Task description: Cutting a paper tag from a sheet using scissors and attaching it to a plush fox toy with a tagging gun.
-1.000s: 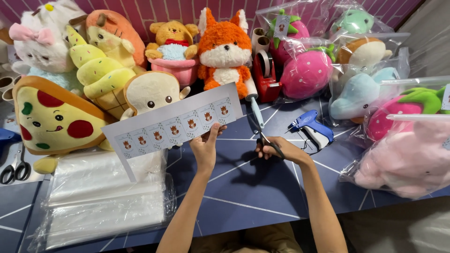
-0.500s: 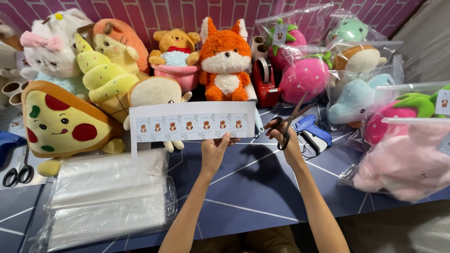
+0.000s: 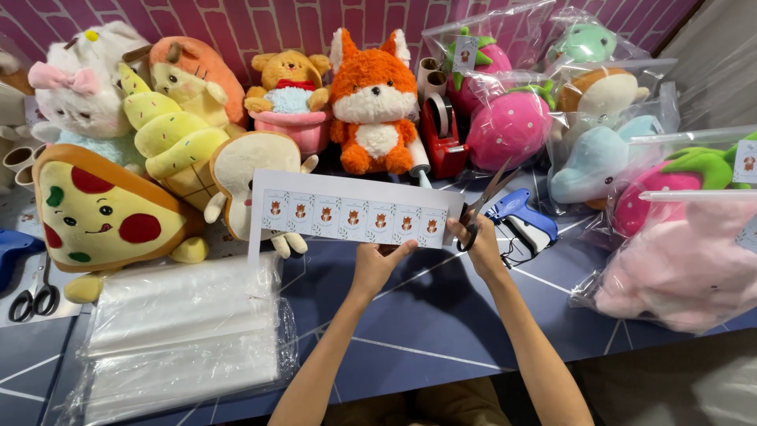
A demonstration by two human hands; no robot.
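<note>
The left hand [image 3: 377, 264] grasps the lower edge of a white sticker sheet [image 3: 355, 211] between thumb and fingers, holding it flat above the blue counter [image 3: 426, 331]. The right hand [image 3: 481, 244] has its fingers closed through the handles of scissors [image 3: 482, 201], blades parted at the sheet's right end. A blue tagging gun [image 3: 522, 221] lies just right of those fingers.

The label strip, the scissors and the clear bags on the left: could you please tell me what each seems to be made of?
The label strip, pinched by the left hand, looks like thin matte white paper; it bows slightly. The scissors in the right hand appear to have shiny metal blades and dark, probably plastic, handles. The clear bags look like glossy thin plastic film, with wrinkles and glare.
</note>
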